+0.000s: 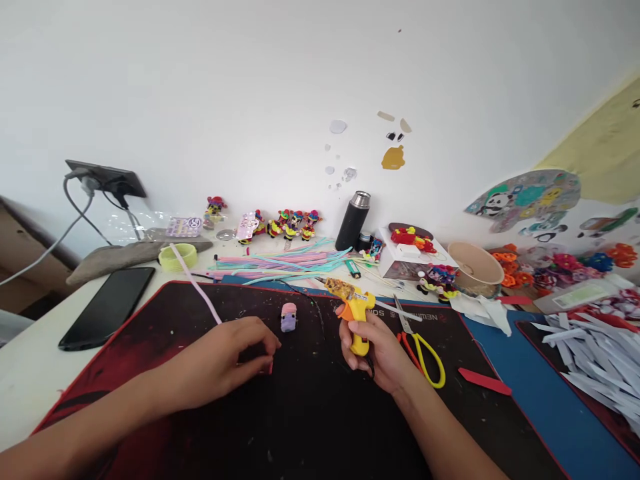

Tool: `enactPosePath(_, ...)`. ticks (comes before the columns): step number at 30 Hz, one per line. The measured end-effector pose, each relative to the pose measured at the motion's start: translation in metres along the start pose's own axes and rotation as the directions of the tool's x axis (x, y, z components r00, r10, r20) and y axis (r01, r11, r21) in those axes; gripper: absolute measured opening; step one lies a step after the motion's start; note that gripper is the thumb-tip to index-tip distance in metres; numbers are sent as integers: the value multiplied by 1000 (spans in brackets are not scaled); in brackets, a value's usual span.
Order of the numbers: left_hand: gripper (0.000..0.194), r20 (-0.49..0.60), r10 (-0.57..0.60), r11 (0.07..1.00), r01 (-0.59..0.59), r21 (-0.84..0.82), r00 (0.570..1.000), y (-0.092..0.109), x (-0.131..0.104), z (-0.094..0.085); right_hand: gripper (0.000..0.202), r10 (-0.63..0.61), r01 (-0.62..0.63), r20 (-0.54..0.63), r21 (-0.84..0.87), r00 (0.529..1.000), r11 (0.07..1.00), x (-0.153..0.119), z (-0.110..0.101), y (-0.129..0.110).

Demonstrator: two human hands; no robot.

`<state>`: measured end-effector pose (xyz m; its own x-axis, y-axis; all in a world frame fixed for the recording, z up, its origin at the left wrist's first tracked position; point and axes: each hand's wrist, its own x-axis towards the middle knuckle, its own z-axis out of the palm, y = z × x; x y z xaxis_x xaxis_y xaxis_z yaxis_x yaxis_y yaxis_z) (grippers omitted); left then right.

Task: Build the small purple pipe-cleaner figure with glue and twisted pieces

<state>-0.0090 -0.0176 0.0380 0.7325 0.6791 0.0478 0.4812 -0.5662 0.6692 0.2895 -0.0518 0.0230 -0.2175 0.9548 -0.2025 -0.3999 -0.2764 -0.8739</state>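
Observation:
In my right hand [373,347] is a yellow hot glue gun [360,310], its handle wrapped by my fingers. Its nozzle points up and to the left, and a clear glue stick [400,310] sticks out of its back. My left hand [237,353] is over the black mat with curled fingers, and a small red piece [271,367] shows at its thumb tip, mostly hidden. Between the two hands, a small pink and purple fuzzy figure [289,318] stands on the mat. A pale pink pipe cleaner [197,287] runs behind my left hand.
Scissors [423,350] and a red strip [484,382] lie at the right. Behind are pipe cleaners [270,262], a black thermos [353,222] and several small colourful dolls [295,225]. A phone [107,307] lies left; white strips [600,363] are heaped far right.

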Motion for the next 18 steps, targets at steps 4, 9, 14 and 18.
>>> enactPosePath(4, 14, -42, -81, 997, 81, 2, 996, -15, 4, -8, 36, 47, -47, 8, -13, 999, 999, 0, 2, -3)
enactPosePath(9, 12, -98, -28, 999, 30, 19, 995, -25, 13, -6, 29, 26, -25, -25, 38, 999, 999, 9, 7, -3)
enactPosePath(14, 11, -161, 167, 985, -157, 72, 973, -25, 24, -3, 32, 28, -26, -31, 42, 999, 999, 16, 7, 2)
enactPosePath(18, 11, -178, 252, 966, -236, 109, 951, -27, 29, 1, 34, 57, -57, -5, 15, 998, 998, 16, 4, 6)
